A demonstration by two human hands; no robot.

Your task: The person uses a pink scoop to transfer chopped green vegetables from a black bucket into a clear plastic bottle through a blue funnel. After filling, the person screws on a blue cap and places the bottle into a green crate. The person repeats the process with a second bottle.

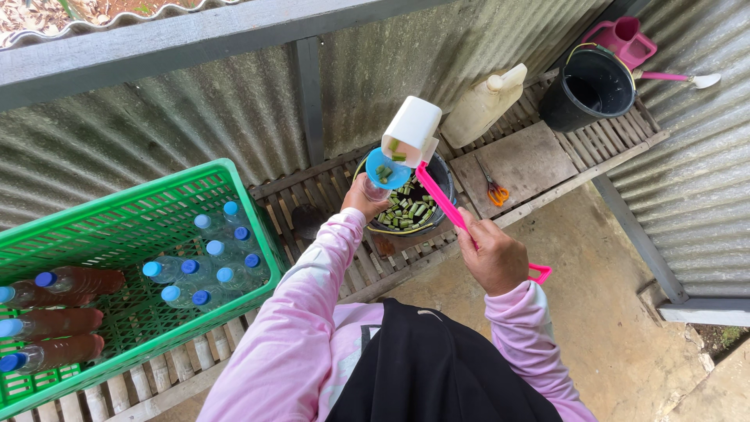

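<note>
Two hands at work over a dark bucket (444,178) of green pieces.
Right hand (494,254) grips the pink-handled white scoop (412,130), tipped over a blue funnel (387,168); left hand (361,197) clasps the bottle beneath it.

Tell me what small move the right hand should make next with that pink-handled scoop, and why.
Probably tip the scoop a little more, slowly. The right hand holds its pink handle, with the white cup tilted over the blue funnel, which the left hand steadies above the black bucket of green pieces. Some pieces already sit in the funnel, so a gentle pour should avoid clogging.
</note>
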